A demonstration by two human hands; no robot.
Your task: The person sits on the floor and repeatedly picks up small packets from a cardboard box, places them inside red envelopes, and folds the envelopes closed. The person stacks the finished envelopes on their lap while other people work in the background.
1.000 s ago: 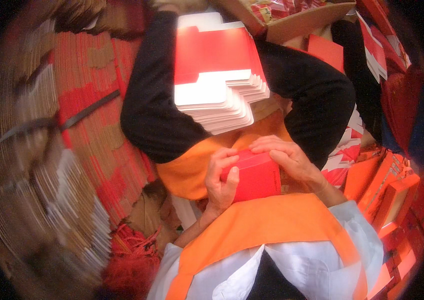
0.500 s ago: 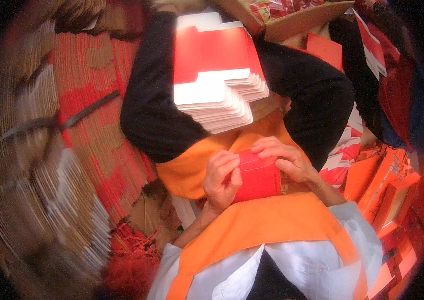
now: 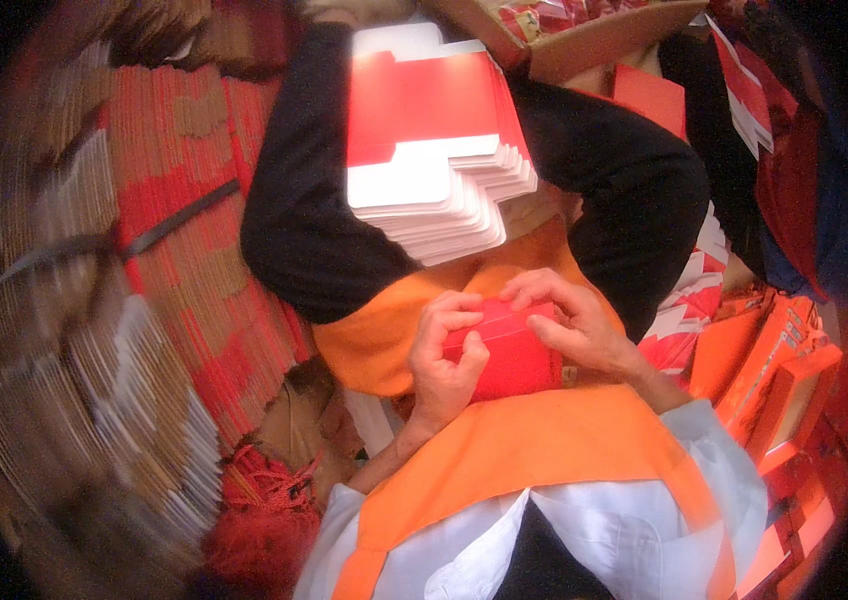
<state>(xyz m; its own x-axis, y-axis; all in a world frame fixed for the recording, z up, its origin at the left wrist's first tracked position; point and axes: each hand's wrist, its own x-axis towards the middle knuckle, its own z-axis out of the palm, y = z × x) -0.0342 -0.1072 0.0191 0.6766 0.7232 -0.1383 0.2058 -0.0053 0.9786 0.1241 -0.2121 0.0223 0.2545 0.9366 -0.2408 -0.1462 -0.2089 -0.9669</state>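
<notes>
Close to my waist, over the orange apron, I have a small red cardboard box between my hands. My left hand grips its left side, fingers curled over the far top edge and thumb bent near the top. At the box's right far corner, my right hand presses with curled fingers, its thumb lying on the top face. The box's underside is hidden. Beyond my hands, between my legs, rests a stack of flat red and white carton blanks.
Bundled red and brown cardboard sheets, bound by a dark strap, stand at left. Red cord lies below them. Orange-red boxes crowd the right. An open carton with red packets sits at the far side.
My left thumb has lifted and bent inward over the box. My right hand has shifted slightly up and left, its thumb now further onto the top. The stack has not moved.
</notes>
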